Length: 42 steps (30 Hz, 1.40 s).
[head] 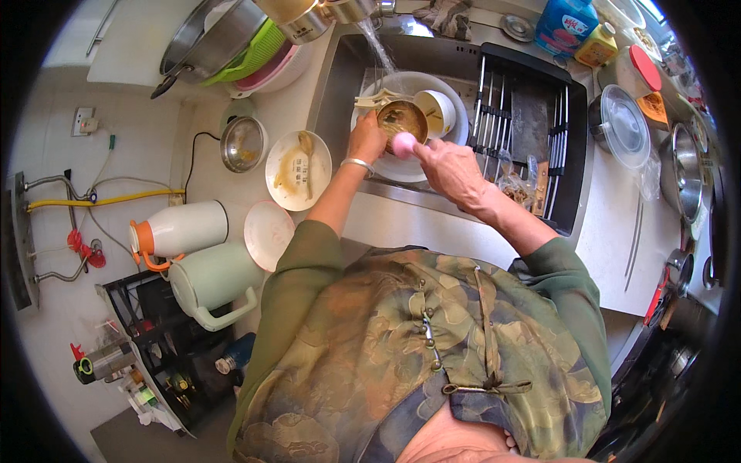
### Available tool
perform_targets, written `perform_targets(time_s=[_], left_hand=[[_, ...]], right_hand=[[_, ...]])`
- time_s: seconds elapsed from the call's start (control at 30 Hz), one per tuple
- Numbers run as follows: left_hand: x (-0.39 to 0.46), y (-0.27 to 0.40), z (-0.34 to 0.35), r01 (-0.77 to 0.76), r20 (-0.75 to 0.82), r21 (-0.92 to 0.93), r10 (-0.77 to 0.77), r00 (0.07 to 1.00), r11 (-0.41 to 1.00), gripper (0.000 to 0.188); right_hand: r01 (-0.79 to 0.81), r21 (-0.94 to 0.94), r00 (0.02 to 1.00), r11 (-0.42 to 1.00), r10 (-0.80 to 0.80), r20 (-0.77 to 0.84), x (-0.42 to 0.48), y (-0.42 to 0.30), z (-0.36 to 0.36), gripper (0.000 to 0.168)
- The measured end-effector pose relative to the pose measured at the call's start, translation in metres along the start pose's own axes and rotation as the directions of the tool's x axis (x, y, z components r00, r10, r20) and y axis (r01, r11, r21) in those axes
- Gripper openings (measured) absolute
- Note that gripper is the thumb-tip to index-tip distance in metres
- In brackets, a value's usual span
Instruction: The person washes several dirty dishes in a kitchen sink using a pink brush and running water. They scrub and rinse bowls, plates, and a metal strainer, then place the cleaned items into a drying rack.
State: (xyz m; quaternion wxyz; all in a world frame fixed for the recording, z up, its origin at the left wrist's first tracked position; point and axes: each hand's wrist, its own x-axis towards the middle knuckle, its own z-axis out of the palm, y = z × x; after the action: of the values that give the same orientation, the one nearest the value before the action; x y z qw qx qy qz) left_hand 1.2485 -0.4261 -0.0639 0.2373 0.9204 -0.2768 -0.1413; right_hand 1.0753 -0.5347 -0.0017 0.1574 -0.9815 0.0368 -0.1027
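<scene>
My left hand (368, 138) grips the rim of a small brown-gold bowl (405, 118), tilted over a large white basin (457, 104) in the sink. My right hand (454, 173) holds a pink rounded thing, perhaps a scrubber handle (404, 144), against the bowl's near side; its far end is hidden. Behind the brown bowl, a white bowl (443, 113) leans inside the basin. Pale flat pieces (376, 99) lie at the basin's left side, too partly hidden to name. Water (376, 46) runs from above into the basin.
A drying rack (492, 110) spans the right of the sink (333, 81). On the left counter stand a soiled plate with a spoon (286, 179), a steel bowl (243, 144), a white plate (267, 231) and two jugs (197, 228). Blue detergent bottle (564, 26) stands behind.
</scene>
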Motion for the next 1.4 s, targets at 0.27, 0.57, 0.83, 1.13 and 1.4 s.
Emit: perform_targets(time_s=[0.27, 0.57, 0.83, 1.13, 1.4], left_hand=[[0.012, -0.016, 0.008, -0.113, -0.054, -0.145, 0.106, 0.993, 0.983, 0.041], [0.007, 0.015, -0.011, 0.059, 0.084, -0.292, -0.036, 0.996, 0.955, 0.043], [0.014, 0.006, 0.027, 0.201, 0.120, -0.916, -0.240, 0.963, 0.346, 0.043], [0.035, 0.033, 0.044, 0.433, 0.457, -0.887, -0.182, 0.870, -0.157, 0.030], [0.030, 0.033, 0.025, 0.493, 0.404, -0.758, -0.286, 0.869, 0.426, 0.037]], right_hand=[[-0.101, -0.044, 0.994, 0.994, 0.099, -0.048, -0.009, 0.012, 0.009, 0.017], [-0.311, 0.156, 0.932, 0.937, 0.333, -0.141, -0.013, 0.024, -0.006, 0.021], [-0.257, 0.332, 0.860, 0.908, 0.371, -0.350, -0.062, 0.004, -0.051, 0.029], [-0.389, 0.516, 0.722, 0.763, 0.600, -0.344, -0.101, 0.022, -0.057, 0.031], [-0.332, 0.545, 0.722, 0.770, 0.579, -0.380, -0.095, 0.018, -0.051, 0.031]])
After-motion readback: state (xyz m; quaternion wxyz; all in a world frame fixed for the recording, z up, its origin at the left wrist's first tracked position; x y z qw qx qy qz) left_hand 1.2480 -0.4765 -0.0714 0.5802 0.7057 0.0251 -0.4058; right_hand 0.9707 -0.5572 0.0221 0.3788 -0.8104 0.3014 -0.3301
